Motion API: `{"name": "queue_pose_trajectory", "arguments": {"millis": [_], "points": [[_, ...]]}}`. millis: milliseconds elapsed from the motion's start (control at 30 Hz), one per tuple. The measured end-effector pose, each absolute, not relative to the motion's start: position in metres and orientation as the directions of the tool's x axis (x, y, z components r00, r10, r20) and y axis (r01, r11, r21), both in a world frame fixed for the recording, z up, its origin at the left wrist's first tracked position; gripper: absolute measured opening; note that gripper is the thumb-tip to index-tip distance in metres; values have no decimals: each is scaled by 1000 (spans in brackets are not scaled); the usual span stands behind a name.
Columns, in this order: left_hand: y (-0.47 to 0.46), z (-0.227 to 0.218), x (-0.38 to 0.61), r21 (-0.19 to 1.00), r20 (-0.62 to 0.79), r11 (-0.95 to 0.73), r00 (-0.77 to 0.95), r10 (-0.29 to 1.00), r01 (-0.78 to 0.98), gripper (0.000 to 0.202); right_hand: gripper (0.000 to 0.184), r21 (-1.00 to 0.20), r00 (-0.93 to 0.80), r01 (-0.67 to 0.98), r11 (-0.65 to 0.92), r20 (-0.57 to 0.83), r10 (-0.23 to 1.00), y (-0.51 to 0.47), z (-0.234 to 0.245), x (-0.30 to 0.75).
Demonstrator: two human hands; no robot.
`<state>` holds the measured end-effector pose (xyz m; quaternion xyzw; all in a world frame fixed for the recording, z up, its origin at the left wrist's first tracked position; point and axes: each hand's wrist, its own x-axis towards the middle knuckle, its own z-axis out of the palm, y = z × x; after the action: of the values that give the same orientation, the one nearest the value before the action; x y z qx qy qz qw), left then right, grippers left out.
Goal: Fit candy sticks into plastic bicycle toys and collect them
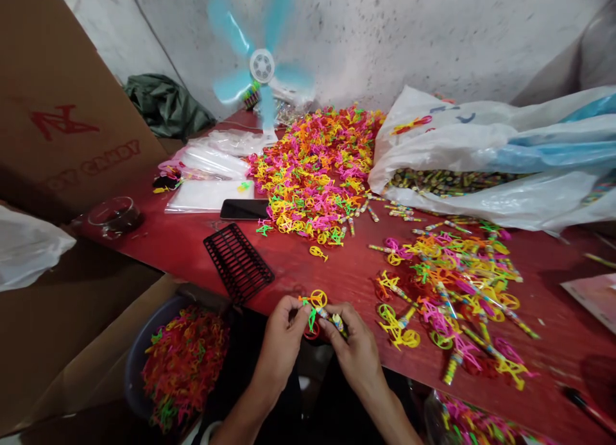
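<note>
At the table's front edge my left hand [283,335] pinches a small plastic toy bicycle [312,315] with a green frame, a yellow wheel and a red wheel. My right hand [355,344] is closed round a thin striped candy tube [338,323], whose end meets the toy between my hands; whether the two are joined I cannot tell. To the right lies a pile of toy bicycles with candy tubes [447,297]. Farther back is a large heap of loose, bright plastic pieces [317,176]. One yellow piece [317,252] lies just beyond my hands.
A black slotted rack [238,262], a phone [244,209] and clear plastic bags [206,196] lie at left. A blue fan [262,67] stands behind. An open white sack [447,143] holds candy tubes. Below left is a tub [137,368] of pieces beside cardboard boxes [72,111].
</note>
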<state>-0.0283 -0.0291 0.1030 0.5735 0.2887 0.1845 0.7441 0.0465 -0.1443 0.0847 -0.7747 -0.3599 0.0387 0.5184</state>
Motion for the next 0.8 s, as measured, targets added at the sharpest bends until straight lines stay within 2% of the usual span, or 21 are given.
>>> {"name": "queue_pose_trajectory", "arguments": {"millis": [267,533,700,800], "points": [[-35,86,-27,991,-109,13,738,666,134,24,6,-824,705,547,-148,358,611,-141,79,45],[-36,71,-29,985,-165,81,694,700,151,22,13,-856,680,509,-88,337,651,-137,68,29],[-34,78,-22,989,-138,56,715,686,137,23,12,-893,734,406,-193,193,651,-135,68,36],[-19,85,-17,990,-6,-101,733,680,103,27,16,-839,755,465,-282,210,622,-141,81,64]]}}
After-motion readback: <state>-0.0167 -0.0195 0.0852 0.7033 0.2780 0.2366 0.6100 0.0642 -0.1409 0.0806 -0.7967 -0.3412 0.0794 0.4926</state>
